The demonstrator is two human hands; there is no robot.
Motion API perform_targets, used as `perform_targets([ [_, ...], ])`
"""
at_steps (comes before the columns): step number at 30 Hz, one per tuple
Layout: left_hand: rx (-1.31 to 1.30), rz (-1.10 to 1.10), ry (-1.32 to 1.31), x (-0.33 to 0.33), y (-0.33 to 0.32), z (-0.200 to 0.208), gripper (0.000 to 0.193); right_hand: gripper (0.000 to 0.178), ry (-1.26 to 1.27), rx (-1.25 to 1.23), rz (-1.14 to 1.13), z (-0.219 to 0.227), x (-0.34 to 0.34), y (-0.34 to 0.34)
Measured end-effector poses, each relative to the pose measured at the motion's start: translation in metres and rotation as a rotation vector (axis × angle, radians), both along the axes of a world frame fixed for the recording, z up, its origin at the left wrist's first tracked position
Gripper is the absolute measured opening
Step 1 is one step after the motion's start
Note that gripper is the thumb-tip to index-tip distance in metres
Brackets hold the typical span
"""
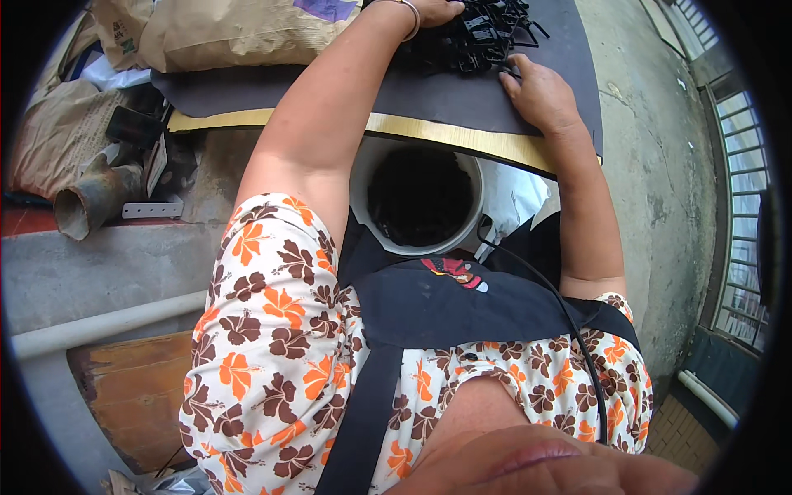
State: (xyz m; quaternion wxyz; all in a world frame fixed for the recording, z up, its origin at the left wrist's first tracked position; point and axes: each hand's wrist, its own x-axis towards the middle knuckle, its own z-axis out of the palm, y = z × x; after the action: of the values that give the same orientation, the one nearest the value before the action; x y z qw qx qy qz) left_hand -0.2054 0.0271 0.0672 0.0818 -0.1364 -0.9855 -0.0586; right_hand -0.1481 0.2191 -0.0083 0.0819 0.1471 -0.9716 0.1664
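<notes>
A tangled pile of small black plastic parts lies on the dark mat at the far side of the table. At its left edge is my left hand, a bracelet round the wrist. The picture's top edge cuts this hand off; one finger stretches toward the pile, and the others are hidden. My right hand rests at the pile's near right edge, its fingers bent. Between its thumb and fingertips shows a small black plastic part, which is too small to make out fully.
Large brown paper sacks stand on the table's left. Under the yellow table edge sits a white bucket with dark contents, close to my lap. A black cable runs down my front. Leftward are a rusty pipe and clutter.
</notes>
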Motion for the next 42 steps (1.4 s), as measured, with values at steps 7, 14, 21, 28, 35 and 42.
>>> perform_targets([
  [7,0.016,-0.09,-0.135,0.011,-0.003,-0.03,0.039,0.025,0.056,0.066,0.034,-0.007,0.02,-0.01],
  [14,-0.002,-0.21,-0.207,0.045,0.022,-0.009,0.038,0.02,0.091,-0.136,0.072,-0.007,0.042,0.02],
  [21,-0.144,-0.179,-0.084,0.074,0.024,0.05,0.037,0.019,-0.143,-0.453,0.053,0.005,0.04,0.056],
  [28,-0.284,-0.26,0.37,0.115,0.012,0.014,0.015,0.021,0.096,-0.084,0.004,0.005,0.052,0.05],
  [35,0.172,-0.214,0.362,0.116,-0.014,-0.042,0.023,0.02,0.137,-0.209,-0.039,0.006,0.05,0.065],
  [42,0.082,-0.21,0.341,0.12,-0.022,-0.051,0.022,0.019,0.098,-0.703,0.093,0.001,0.057,0.045],
])
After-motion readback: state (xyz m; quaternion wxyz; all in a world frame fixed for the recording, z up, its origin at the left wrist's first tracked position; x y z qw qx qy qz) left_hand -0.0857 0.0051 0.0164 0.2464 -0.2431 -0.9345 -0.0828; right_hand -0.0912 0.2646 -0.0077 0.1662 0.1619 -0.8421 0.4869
